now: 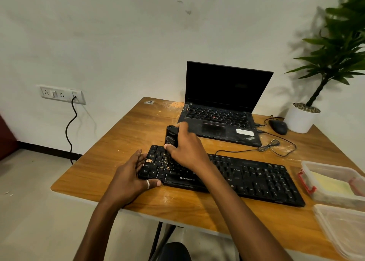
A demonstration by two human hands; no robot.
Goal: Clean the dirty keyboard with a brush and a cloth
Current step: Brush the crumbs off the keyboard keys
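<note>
Head view: right hand (187, 148) grips black brush (171, 135) — bristles hidden; left hand (128, 179) clasps the keyboard (256, 177) end.

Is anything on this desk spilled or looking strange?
Yes: orange crumbs lie scattered over the left keys of the keyboard. Also, pale powder smears the table left of the laptop.

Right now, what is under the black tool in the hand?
The black keyboard, its left keys dotted with orange crumbs. The right hand covers the lower end of the black tool, so its tip cannot be seen.
</note>
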